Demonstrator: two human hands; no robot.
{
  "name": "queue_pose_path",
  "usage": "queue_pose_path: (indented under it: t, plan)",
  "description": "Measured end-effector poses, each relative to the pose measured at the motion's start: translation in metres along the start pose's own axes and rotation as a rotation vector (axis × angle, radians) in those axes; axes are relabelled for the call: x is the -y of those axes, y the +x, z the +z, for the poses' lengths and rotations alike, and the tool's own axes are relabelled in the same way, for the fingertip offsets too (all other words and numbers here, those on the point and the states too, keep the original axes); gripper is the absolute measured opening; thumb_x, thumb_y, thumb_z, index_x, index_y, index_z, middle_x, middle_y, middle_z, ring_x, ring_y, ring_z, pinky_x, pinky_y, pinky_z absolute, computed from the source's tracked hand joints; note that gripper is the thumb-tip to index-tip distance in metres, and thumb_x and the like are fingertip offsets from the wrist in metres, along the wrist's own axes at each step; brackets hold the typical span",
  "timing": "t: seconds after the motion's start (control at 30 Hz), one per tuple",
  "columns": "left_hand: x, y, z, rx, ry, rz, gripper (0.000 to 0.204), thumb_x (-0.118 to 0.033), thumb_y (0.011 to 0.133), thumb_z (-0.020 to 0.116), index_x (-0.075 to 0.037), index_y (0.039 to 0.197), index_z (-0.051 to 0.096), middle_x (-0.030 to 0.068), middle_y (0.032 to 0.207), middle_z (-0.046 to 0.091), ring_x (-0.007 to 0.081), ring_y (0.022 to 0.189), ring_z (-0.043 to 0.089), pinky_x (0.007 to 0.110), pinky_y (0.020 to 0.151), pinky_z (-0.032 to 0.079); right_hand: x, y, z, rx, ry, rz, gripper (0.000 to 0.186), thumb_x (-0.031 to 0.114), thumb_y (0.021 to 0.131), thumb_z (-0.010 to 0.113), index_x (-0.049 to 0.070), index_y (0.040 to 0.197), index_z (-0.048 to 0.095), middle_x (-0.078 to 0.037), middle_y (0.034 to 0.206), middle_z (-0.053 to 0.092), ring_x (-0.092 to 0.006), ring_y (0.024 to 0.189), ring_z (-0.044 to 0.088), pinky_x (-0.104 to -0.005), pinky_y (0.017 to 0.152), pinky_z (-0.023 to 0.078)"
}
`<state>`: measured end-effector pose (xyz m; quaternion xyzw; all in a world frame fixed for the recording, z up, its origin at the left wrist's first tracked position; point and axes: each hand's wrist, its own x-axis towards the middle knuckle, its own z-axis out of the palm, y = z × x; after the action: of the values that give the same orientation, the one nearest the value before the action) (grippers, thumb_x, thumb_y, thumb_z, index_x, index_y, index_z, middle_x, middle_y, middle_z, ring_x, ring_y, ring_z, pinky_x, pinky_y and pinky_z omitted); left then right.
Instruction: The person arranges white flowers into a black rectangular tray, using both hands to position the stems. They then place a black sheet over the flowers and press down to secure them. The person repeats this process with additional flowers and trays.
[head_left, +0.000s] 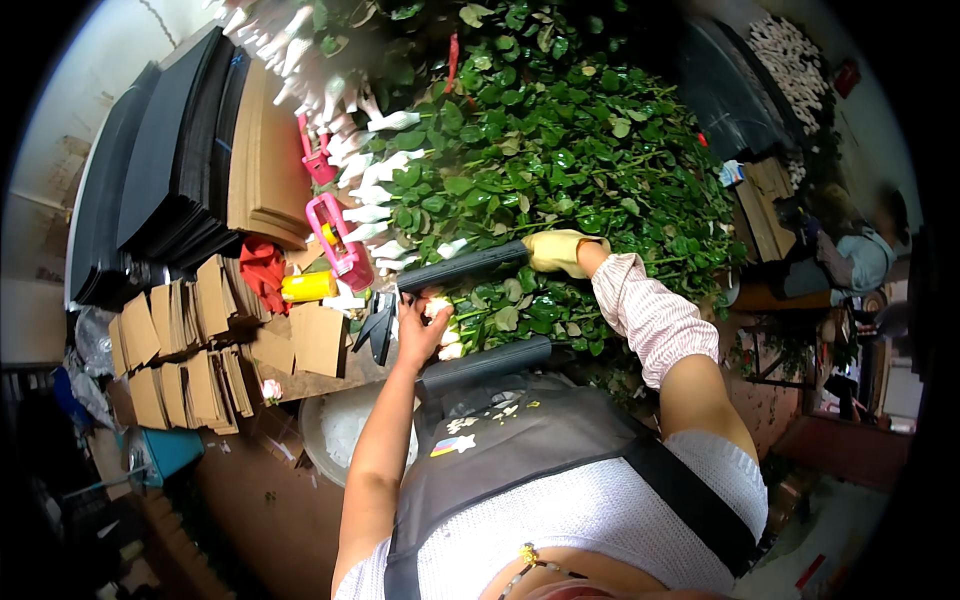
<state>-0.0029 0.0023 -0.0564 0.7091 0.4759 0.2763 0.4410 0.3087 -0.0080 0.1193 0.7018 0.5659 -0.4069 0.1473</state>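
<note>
Roses [450,350] with pale pink heads lie just in front of the person's apron [540,425], between an upper black bar [465,268] and a lower black bar [485,365], heads toward the left and leafy stems running right. The bare left hand [418,338] is at these heads, its thumb and fingers apart near one bloom; whether they grip it I cannot tell. The right hand [562,252], in a pale yellow glove, is at the right end of the upper bar; the glove hides how the fingers close, so I cannot tell whether they grip. Beyond the upper bar spreads a big heap of green leafy stems [560,150], with white sleeved heads [368,214] along its left edge. Beside those stand a pink tape dispenser [352,262], a yellow roll [308,287] and a red cloth [262,275]. Cut cardboard pieces [200,385] stand in rows farther left, below tall dark sheets [165,150]. At the far right, well apart, is another person [865,262]
</note>
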Motion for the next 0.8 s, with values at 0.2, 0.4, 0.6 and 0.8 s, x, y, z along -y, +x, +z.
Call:
queue_pose_path:
  t: [0.2,0.4,0.6,0.8]
  plan:
    - [-0.006,0.000,-0.001,-0.010,-0.063,0.012,0.036,-0.026,0.081,0.080,-0.004,0.109,0.072,0.0165,0.116,0.063,0.0350,0.112,0.055,0.042,0.098,0.045,-0.043,0.038,0.002,-0.147,0.568,-0.394,0.030,0.008,0.102,0.048,0.002,0.129,0.061,-0.007,0.117,0.069,-0.0135,0.105,0.063,-0.0277,0.094,0.050]
    - [0.009,0.000,0.000,0.035,-0.039,0.047,0.053,-0.015,0.084,0.080,-0.003,0.126,0.050,0.0125,0.122,0.061,0.0244,0.113,0.059,0.036,0.098,0.047,-0.017,0.001,0.013,-0.112,1.119,-0.398,0.034,0.006,0.103,0.052,0.004,0.136,0.058,-0.002,0.127,0.064,-0.0110,0.113,0.058,-0.0236,0.102,0.043]
    - [0.009,-0.001,0.000,0.067,-0.149,-0.069,0.045,-0.027,0.080,0.081,-0.006,0.118,0.067,0.0141,0.120,0.061,0.0339,0.116,0.053,0.041,0.096,0.047,-0.019,-0.016,0.018,-0.281,1.701,-1.183,0.016,-0.009,0.087,0.056,0.000,0.087,0.069,-0.021,0.118,0.069,-0.0277,0.106,0.068,-0.0414,0.094,0.055]
    - [0.018,-0.001,-0.005,0.072,-0.240,-0.189,0.050,-0.029,0.085,0.076,-0.010,0.129,0.063,0.0166,0.138,0.055,0.0339,0.133,0.046,0.040,0.109,0.039,-0.024,-0.016,0.028,0.142,1.166,-0.962,0.011,0.002,0.095,0.057,-0.001,0.096,0.068,-0.024,0.119,0.069,-0.0279,0.091,0.073,-0.0353,0.067,0.059]
